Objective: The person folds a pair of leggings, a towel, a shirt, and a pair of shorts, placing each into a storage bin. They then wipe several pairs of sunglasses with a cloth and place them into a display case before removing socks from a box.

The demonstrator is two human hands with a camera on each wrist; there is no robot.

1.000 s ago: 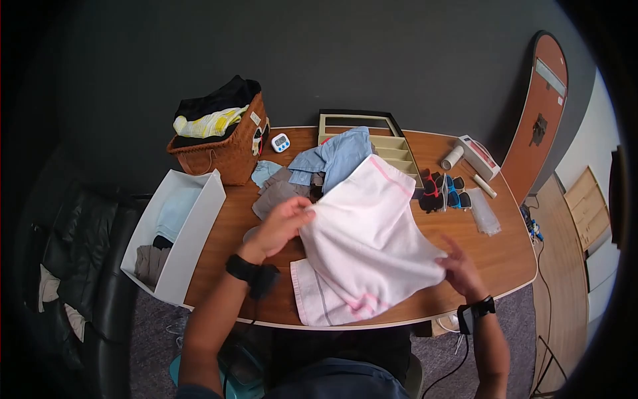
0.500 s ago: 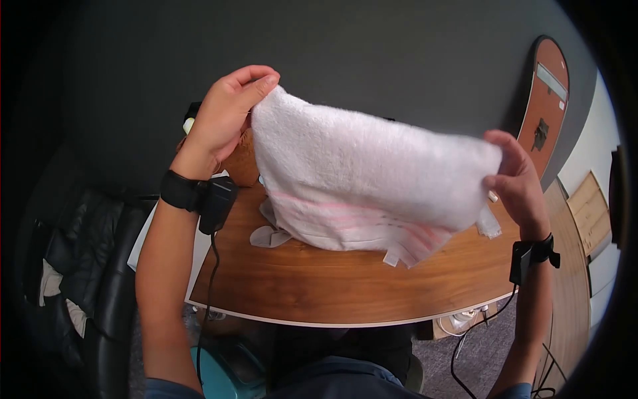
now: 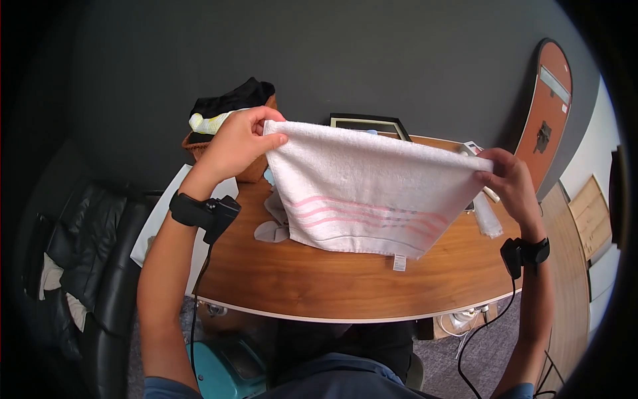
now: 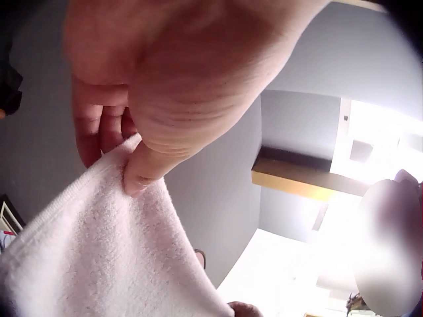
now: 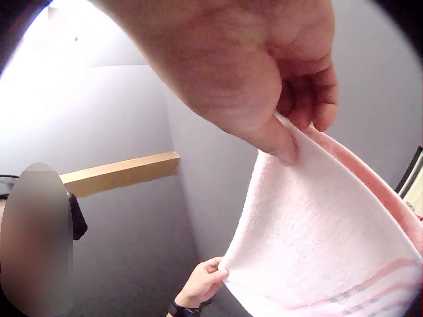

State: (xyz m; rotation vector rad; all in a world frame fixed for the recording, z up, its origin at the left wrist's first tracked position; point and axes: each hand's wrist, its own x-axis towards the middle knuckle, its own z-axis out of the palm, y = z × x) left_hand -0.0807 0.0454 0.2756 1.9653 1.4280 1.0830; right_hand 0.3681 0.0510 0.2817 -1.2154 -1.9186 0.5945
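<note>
A white towel (image 3: 372, 179) with pink stripes hangs spread between my two hands above the table. My left hand (image 3: 242, 143) pinches its upper left corner between thumb and fingers, seen close up in the left wrist view (image 4: 165, 112). At the upper right corner, my right hand (image 3: 512, 183) grips the cloth the same way; the right wrist view shows the towel (image 5: 324, 218) doubled there, with a second layer behind the front one. A small white label (image 3: 399, 262) dangles from the lower edge. Most of the clothes behind the towel are hidden.
On the wooden table (image 3: 345, 286), a grey cloth (image 3: 271, 231) peeks out left of the towel. A white box (image 3: 166, 213) and a basket of clothes (image 3: 232, 103) stand at the left. Behind are a dark-framed tray (image 3: 372, 123) and, right, a clear plastic bag (image 3: 488, 216).
Both hands have lifted the towel off the table and spread it wide. Since half a second ago its top edge has lowered slightly and been pulled straighter, with the striped lower part hanging flat.
</note>
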